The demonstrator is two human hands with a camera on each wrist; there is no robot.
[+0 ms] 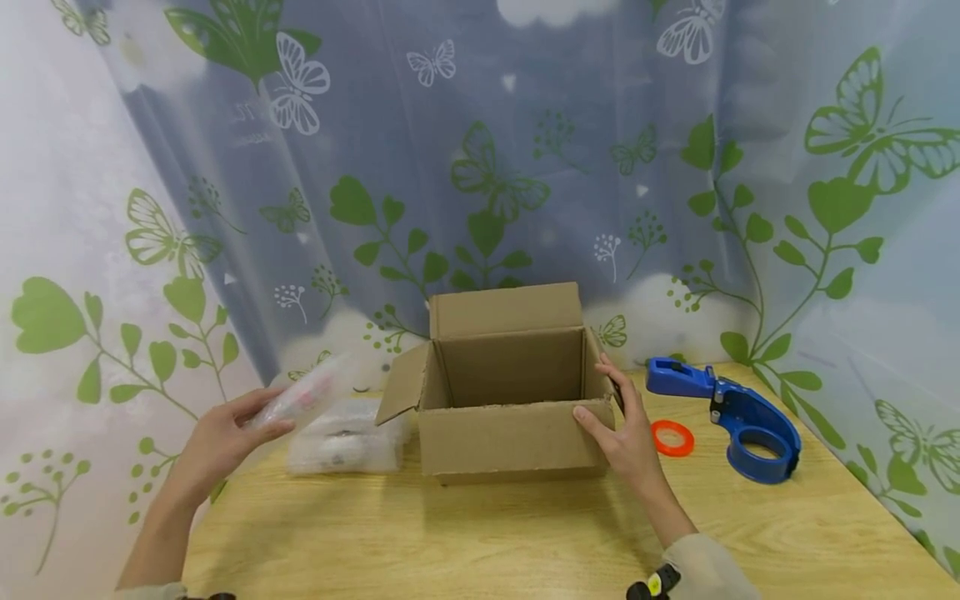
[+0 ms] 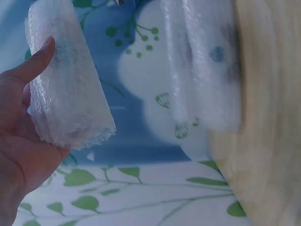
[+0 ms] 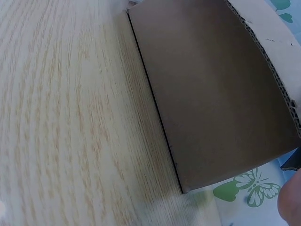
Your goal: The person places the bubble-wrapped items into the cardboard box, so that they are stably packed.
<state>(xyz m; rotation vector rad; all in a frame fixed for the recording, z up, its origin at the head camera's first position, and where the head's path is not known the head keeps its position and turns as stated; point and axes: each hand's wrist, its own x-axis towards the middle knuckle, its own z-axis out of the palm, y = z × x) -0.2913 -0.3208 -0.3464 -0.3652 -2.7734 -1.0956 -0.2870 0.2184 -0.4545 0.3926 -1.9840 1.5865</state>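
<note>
My left hand [image 1: 221, 442] holds a bubble-wrapped package [image 1: 303, 396] between thumb and fingers, raised at the left of the table. In the left wrist view the package [image 2: 70, 80] is a clear wrapped bundle with a ragged lower end; what is inside is blurred. A cardboard box [image 1: 513, 442] stands with its top open, its back flap upright and its left flap folded outward. My right hand [image 1: 626, 433] grips the box's front right corner, thumb on the front and fingers along the right side. In the right wrist view a fingertip [image 3: 289, 200] shows beside the box [image 3: 211, 94].
More bubble-wrapped packages [image 1: 345, 446] lie left of the box. To its right are an orange-red tape ring [image 1: 672, 427] and a blue tape dispenser [image 1: 757, 421]. A butterfly-patterned curtain [image 1: 390, 125] hangs behind the wooden table [image 1: 517, 542].
</note>
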